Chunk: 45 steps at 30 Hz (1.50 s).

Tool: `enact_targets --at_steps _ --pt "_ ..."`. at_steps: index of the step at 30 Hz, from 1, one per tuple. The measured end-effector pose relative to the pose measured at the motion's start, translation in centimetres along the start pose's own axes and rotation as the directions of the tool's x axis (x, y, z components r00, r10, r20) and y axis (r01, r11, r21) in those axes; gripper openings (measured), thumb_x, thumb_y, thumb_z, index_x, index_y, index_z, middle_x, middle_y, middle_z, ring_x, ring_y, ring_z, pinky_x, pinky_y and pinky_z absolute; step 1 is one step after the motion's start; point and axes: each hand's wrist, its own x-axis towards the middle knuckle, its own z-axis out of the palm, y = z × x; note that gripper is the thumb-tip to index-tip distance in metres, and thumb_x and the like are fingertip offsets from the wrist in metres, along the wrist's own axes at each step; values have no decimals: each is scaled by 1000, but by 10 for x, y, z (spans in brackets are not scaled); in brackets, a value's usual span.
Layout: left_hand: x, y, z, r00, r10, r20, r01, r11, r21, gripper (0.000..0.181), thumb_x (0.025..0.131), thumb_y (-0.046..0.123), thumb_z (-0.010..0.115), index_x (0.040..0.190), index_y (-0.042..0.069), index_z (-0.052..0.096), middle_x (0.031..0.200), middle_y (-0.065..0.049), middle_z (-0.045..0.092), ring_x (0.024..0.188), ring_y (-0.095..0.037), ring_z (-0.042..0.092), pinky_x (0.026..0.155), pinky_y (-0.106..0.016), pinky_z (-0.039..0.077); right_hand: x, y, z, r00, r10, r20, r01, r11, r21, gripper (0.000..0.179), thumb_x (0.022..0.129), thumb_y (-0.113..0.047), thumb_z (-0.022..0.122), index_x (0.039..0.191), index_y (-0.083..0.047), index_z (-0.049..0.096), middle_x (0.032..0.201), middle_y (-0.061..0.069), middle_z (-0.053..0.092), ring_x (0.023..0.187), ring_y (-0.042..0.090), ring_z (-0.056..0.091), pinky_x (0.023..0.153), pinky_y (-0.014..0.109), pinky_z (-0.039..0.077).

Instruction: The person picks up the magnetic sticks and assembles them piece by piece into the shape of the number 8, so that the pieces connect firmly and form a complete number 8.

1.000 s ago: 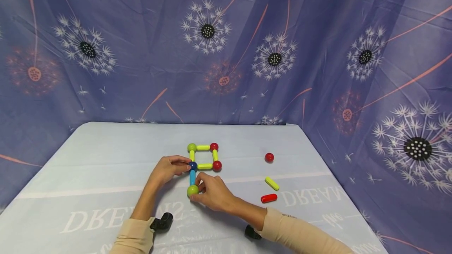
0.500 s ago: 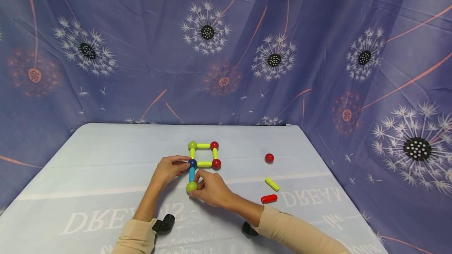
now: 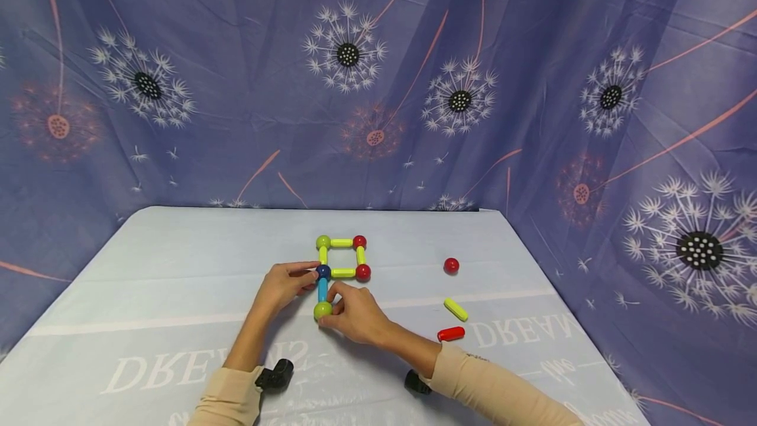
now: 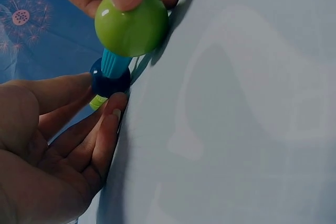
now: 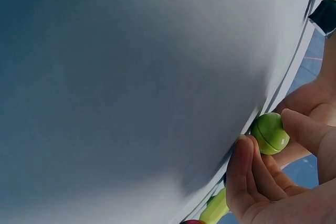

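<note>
On the table lies a square of yellow-green rods (image 3: 343, 273) joined by balls. Its near-left corner is a dark blue ball (image 3: 322, 272), which my left hand (image 3: 282, 286) pinches between thumb and fingers. From that ball a light blue rod (image 3: 322, 290) runs toward me and ends in a green ball (image 3: 322, 310). My right hand (image 3: 357, 313) grips this green ball with thumb and fingers, as the right wrist view also shows on the green ball (image 5: 270, 134). In the left wrist view the blue rod (image 4: 114, 64) meets both balls.
To the right lie a loose red ball (image 3: 451, 265), a yellow-green rod (image 3: 456, 309) and a red rod (image 3: 451, 334). A patterned purple cloth (image 3: 378, 84) hangs behind the table (image 3: 177, 248) and along its right side.
The square, the blue rod and the near green ball have slid slightly away from me. Both hands keep hold of their balls. The loose pieces at the right stay put.
</note>
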Motion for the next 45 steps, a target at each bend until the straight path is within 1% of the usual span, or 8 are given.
enact_targets --at_steps 6,12,20,24,28,31,33,45 --pt "-2 2 -2 1000 9 28 -10 1000 17 35 97 20 69 131 10 70 107 -14 77 81 -16 73 68 -28 53 1 1 -1 1000 2 -8 -2 1000 8 29 84 -24 84 101 -14 63 82 -2 74 70 1 63 63 20 51" --pt "-7 8 -9 994 31 104 -33 999 13 42 97 19 69 136 4 64 116 -21 74 91 -24 75 77 -34 58 0 1 -1 1000 6 -7 -6 1000 20 29 84 -24 84 102 -14 63 81 -3 73 68 1 62 60 21 51" --pt "-13 20 -22 982 31 188 -36 999 22 37 93 16 73 127 2 67 105 -17 76 90 -23 72 77 -37 59 0 2 0 1000 -12 -7 12 999 31 29 84 -23 84 103 -13 63 81 -2 74 62 1 61 56 20 50" --pt "-16 23 -27 960 54 275 -62 998 20 30 90 14 75 115 -1 70 101 -11 75 90 -21 69 78 -38 58 0 3 0 999 -30 -11 30 999 26 30 84 -23 84 103 -12 64 80 -1 74 62 0 61 55 20 50" --pt "-16 24 -29 916 64 397 -79 997 21 26 88 12 76 109 -2 72 94 -6 74 85 -20 67 75 -36 56 -1 3 -2 1000 -29 -10 30 999 25 30 83 -21 84 102 -11 64 80 -1 74 62 0 61 55 19 50" --pt "-15 23 -27 887 67 457 -87 996 24 27 87 12 78 109 -3 72 92 -5 73 81 -18 66 73 -35 56 -2 4 -4 1000 -15 -3 15 1000 19 30 83 -21 85 102 -11 63 80 -2 73 62 0 61 55 20 50" --pt "-16 23 -26 879 68 471 -93 995 30 27 86 12 79 107 -3 72 92 -5 72 80 -16 64 73 -35 55 -3 5 -5 1000 -7 1 7 1000 11 30 83 -21 85 102 -11 64 79 -3 72 62 1 61 55 20 50" --pt "-14 21 -21 870 60 489 -103 993 62 25 82 11 83 101 0 71 83 -4 74 72 -12 59 66 -29 47 -9 8 -13 999 25 28 -25 1000 2 32 83 -20 85 106 -9 65 78 -4 72 59 3 61 56 21 51"
